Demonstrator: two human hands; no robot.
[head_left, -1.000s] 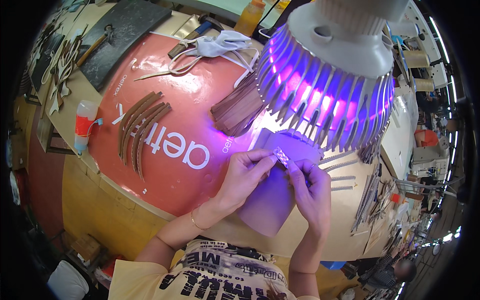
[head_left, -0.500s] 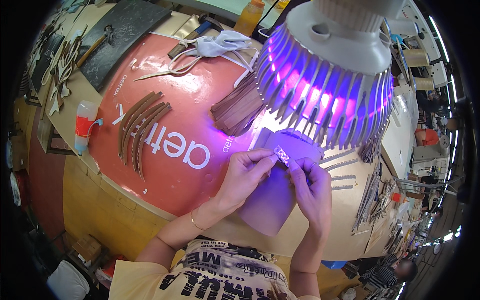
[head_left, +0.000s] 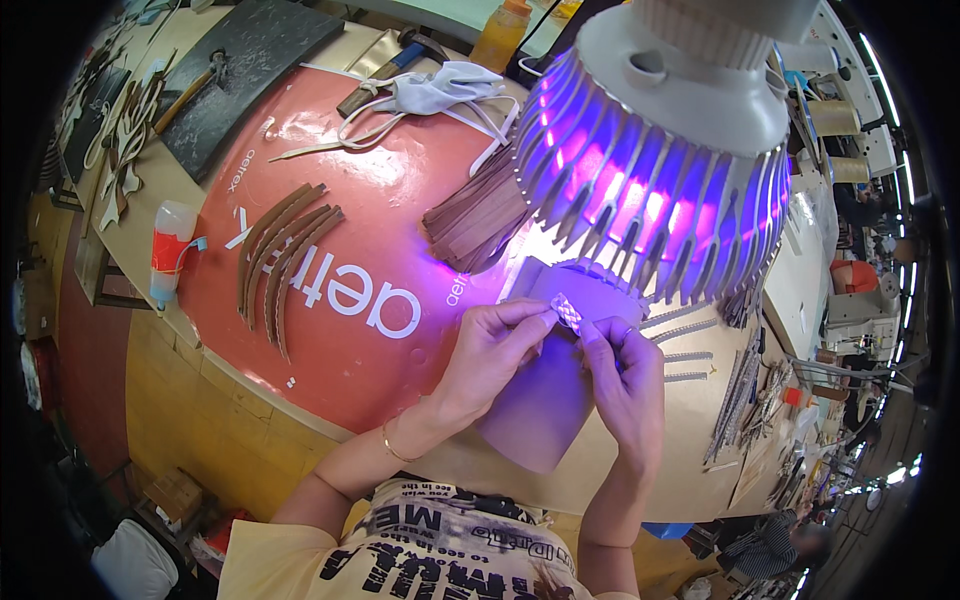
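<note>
Both hands pinching small woven strip under purple lamp.

I see left hand (head_left: pixel 490 350) and right hand (head_left: pixel 620 375) w/ fingertips closed on the woven strip (head_left: pixel 566 313), one each end, held just above a lilac sheet (head_left: pixel 545 405) on the surface (head_left: pixel 180 400). Vs a sec ago: barely any shift, hands approx same spot, so I judge fine work is ongoing. Lamp (head_left: pixel 670 150) hangs close overhead; brown curved strips (head_left: pixel 280 260) lie well apart, to the left.

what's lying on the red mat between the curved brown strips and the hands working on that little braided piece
In the head view, nothing: between the curved brown strips and the left hand lies only bare red mat with white lettering. Both hands pinch the braided piece.
</note>
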